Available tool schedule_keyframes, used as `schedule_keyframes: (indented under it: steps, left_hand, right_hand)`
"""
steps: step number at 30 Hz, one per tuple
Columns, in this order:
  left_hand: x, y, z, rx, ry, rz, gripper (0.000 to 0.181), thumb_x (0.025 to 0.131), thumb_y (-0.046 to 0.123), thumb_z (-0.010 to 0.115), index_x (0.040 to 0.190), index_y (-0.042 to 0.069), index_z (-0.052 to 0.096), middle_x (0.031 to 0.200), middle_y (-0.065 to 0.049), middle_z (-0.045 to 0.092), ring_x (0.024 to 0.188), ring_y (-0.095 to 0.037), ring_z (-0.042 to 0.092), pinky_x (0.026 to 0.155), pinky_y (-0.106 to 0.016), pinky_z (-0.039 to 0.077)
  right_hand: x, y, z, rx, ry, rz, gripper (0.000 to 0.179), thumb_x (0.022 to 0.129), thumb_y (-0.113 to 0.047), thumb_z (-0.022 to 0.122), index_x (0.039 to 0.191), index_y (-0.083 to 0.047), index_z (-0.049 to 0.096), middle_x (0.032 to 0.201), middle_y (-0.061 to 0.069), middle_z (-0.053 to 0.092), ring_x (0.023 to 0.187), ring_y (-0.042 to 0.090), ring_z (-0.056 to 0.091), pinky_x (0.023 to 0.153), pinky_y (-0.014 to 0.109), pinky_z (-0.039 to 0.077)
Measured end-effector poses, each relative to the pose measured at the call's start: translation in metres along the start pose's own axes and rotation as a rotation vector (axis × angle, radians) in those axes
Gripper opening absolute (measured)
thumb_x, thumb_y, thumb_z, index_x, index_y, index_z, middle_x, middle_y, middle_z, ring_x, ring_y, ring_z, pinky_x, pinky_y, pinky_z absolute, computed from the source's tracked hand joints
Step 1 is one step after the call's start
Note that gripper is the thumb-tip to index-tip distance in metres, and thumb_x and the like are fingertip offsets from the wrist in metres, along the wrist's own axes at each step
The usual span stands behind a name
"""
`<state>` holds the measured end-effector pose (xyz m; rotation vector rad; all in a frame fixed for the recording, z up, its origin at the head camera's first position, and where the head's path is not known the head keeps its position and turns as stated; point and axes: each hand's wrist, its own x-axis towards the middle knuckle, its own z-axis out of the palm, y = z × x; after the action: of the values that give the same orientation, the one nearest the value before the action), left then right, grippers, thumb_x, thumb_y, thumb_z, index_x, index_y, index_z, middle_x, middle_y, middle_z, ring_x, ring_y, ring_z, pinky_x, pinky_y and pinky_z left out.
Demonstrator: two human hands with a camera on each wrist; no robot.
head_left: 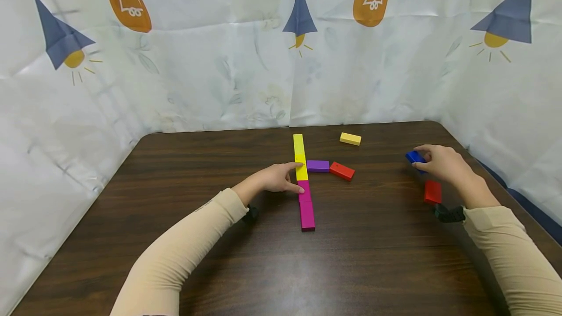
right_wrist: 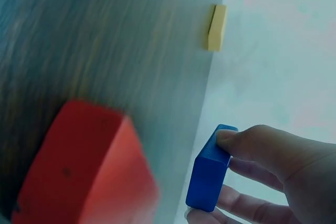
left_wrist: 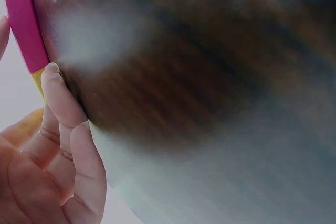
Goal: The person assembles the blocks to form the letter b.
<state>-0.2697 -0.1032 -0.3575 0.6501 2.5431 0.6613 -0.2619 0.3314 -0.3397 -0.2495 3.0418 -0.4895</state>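
My left hand (head_left: 276, 178) lies over a straight row of flat blocks, its index fingertip on a yellow block (head_left: 302, 174) and its thumb on a magenta block (head_left: 305, 197). Another yellow block (head_left: 298, 144) extends the row at the far end, and a second magenta block (head_left: 307, 217) at the near end. Between thumb and fingers, my right hand (head_left: 445, 162) pinches a blue block (right_wrist: 207, 182) near the table's right side. A red block (head_left: 432, 192) lies just on the near side of that hand, looming large in the right wrist view.
A purple block (head_left: 318, 166) sticks out rightward from the row, with a tilted red block (head_left: 342, 171) at its end. Toward the back edge lies a paler yellow block (head_left: 350, 139). Behind the dark wooden table (head_left: 210, 257) hangs a printed white cloth (head_left: 189, 72).
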Motion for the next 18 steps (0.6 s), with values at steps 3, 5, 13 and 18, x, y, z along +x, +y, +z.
schedule_keyframes:
  steps: [3, 5, 13, 18]
  left_hand:
    - [0.0, 0.0, 0.0, 0.002, -0.004, -0.002, 0.084, 0.093, 0.033, 0.078, 0.16, 0.01, 0.034, 0.082, -0.004, 0.065, 0.078, -0.015, 0.058, 0.072, -0.028, 0.045]
    - [0.0, 0.0, 0.0, 0.0, -0.006, -0.003, 0.084, 0.093, 0.033, 0.078, 0.16, 0.01, 0.033, 0.082, -0.004, 0.065, 0.077, -0.016, 0.058, 0.072, -0.028, 0.045]
    - [-0.002, 0.002, -0.001, -0.011, -0.007, -0.003, 0.084, 0.093, 0.032, 0.079, 0.16, 0.01, 0.033, 0.08, -0.004, 0.065, 0.075, -0.016, 0.058, 0.071, -0.028, 0.045]
    - [-0.002, 0.001, -0.001, -0.012, -0.001, 0.001, 0.084, 0.092, 0.032, 0.079, 0.16, 0.01, 0.034, 0.081, -0.004, 0.065, 0.076, -0.015, 0.058, 0.072, -0.028, 0.045]
  right_hand:
    - [-0.001, -0.007, 0.0, 0.014, 0.009, -0.009, 0.055, 0.097, -0.02, 0.07, 0.139, 0.011, 0.052, 0.11, 0.036, 0.064, 0.095, 0.047, 0.064, 0.077, 0.06, 0.051]
    - [-0.001, -0.011, 0.0, 0.02, 0.013, -0.014, 0.055, 0.097, -0.02, 0.07, 0.14, 0.01, 0.052, 0.111, 0.036, 0.064, 0.098, 0.048, 0.064, 0.079, 0.062, 0.05]
    - [-0.002, -0.03, 0.003, 0.03, 0.0, -0.058, 0.055, 0.097, -0.018, 0.07, 0.141, 0.01, 0.052, 0.114, 0.037, 0.063, 0.096, 0.044, 0.063, 0.074, 0.054, 0.053]
    - [-0.002, -0.041, 0.004, 0.032, 0.002, -0.09, 0.054, 0.095, -0.016, 0.073, 0.139, 0.01, 0.055, 0.108, 0.032, 0.065, 0.088, 0.037, 0.061, 0.069, 0.047, 0.052]
